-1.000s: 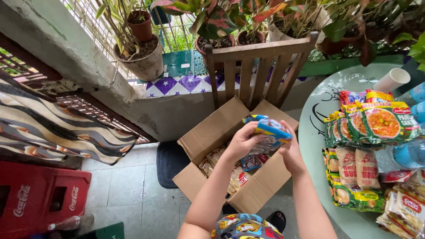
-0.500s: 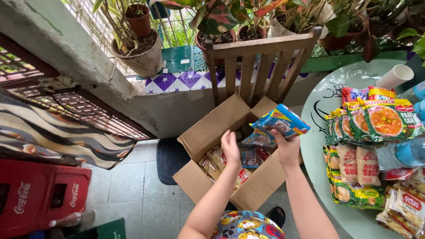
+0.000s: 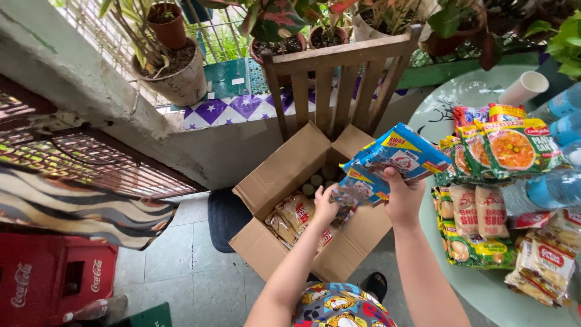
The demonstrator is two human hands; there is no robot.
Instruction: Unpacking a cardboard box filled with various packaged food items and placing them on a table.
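My right hand (image 3: 402, 198) holds a blue and yellow multipack of sachets (image 3: 396, 154) up over the right side of an open cardboard box (image 3: 278, 175). My left hand (image 3: 325, 208) reaches down into the box and grips a smaller blue packet (image 3: 350, 195) among the packets there. Tan packets (image 3: 295, 213) and some round green items (image 3: 315, 180) lie inside the box, which rests on a wooden chair (image 3: 339, 79).
A round pale green table (image 3: 451, 115) on the right carries noodle packs (image 3: 514, 148), brown sugar bags (image 3: 478, 212), water bottles (image 3: 554, 188) and a white cup (image 3: 524, 89). Potted plants (image 3: 172, 66) line the ledge behind. A red bottle crate (image 3: 54, 278) stands lower left on the tiled floor.
My right hand lifted the blue multipack up and to the right, away from the box. My left hand let go of it and dropped into the box onto another packet.
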